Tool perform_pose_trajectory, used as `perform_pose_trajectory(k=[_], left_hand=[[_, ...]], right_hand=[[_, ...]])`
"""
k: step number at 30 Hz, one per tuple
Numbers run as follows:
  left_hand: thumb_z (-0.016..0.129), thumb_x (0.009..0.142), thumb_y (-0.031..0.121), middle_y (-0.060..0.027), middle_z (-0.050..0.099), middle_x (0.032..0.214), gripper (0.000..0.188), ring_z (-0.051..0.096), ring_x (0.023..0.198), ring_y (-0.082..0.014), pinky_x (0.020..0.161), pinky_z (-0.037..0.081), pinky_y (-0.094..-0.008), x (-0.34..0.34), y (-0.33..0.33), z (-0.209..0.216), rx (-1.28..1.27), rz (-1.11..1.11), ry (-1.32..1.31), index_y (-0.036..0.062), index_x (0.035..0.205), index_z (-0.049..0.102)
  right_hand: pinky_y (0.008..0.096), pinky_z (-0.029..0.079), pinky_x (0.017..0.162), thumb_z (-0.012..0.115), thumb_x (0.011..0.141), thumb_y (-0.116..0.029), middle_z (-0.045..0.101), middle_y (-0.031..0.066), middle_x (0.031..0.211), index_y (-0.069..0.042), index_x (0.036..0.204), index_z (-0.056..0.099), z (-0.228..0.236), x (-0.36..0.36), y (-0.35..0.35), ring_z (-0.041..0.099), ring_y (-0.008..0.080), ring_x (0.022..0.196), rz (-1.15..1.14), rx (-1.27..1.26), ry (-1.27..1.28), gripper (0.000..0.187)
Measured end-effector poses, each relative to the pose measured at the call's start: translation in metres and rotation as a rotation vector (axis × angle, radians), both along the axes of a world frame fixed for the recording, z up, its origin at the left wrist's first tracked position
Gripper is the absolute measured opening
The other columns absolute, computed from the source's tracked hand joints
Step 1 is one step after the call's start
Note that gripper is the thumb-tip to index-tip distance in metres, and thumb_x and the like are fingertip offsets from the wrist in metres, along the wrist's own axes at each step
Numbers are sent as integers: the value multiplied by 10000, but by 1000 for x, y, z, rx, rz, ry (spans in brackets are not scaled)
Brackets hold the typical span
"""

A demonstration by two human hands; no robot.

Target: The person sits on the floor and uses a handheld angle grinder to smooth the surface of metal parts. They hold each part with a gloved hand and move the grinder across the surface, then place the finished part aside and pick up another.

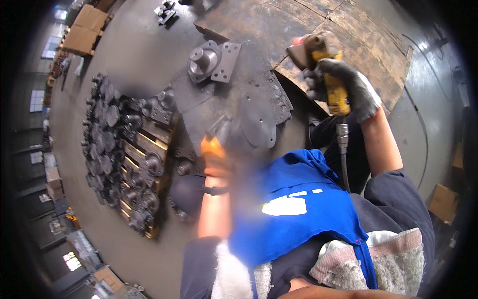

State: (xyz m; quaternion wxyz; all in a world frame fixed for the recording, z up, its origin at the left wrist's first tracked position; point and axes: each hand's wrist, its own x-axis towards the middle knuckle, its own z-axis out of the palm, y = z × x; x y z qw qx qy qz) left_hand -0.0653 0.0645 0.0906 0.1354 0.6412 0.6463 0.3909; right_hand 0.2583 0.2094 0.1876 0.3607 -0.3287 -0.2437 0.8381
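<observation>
Now, from the head camera, you can see both hands. The right hand point(352, 84), in a grey glove, holds a yellow power tool point(336, 97). Its fingers are curled tight around the tool's body. The tool is up by the near edge of some wooden boards point(373, 42), and a hose point(343, 172) hangs down from it.

The left hand point(215, 160) is at the near edge of a dark tabletop point(195, 107). It is blurry and looks orange, so I cannot tell if its fingers are spread, pressed together or pinching something.

By the far edge of the tabletop sits a round metal part point(200, 60) with a stub on it. A flat plate with holes point(229, 62) is just beside it. Near the right edge lies a rounded plate point(257, 119). On the floor to the left, a wooden pallet point(152, 139) carries many more dark metal parts point(104, 134).
</observation>
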Motion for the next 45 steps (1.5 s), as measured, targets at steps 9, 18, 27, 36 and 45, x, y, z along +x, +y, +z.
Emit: perform_pose_trajectory(k=[9,18,27,36,45], left_hand=[[623,840,-13,-125,707,1102,305,684,1004,-235,877,539,-321,85,124,87,-16,-317,281,30,1133,692],[705,851,229,-101,709,848,258,668,733,-248,697,542,-334,134,391,3,-689,-42,-724,-16,933,710],[629,885,297,-45,658,1226,344,646,1090,-183,912,516,-335,114,591,-114,-721,157,480,147,1194,659],[545,945,352,-111,655,1159,338,635,1012,-262,835,555,-438,42,645,-148,-662,64,-1122,123,1174,643],[645,863,543,-63,704,927,530,656,812,-187,733,516,-340,-131,465,76,-545,154,-389,52,1058,696]], right_hand=[[332,592,780,674,885,-226,660,140,1016,66,1201,551,-4,81,15,680,215,842,-490,42,95,448],[396,591,795,659,858,-139,670,192,1044,53,1116,618,-22,105,59,691,286,851,-536,-138,272,324],[388,571,781,640,873,-124,678,201,1031,84,1087,637,-31,117,92,679,287,833,-690,-158,143,298],[340,540,766,622,878,-134,641,179,1046,100,1105,595,-27,104,104,633,224,851,-712,-155,80,328],[308,595,739,658,890,-212,664,187,1012,40,1023,619,-26,83,92,680,235,821,-636,-46,-93,287]])
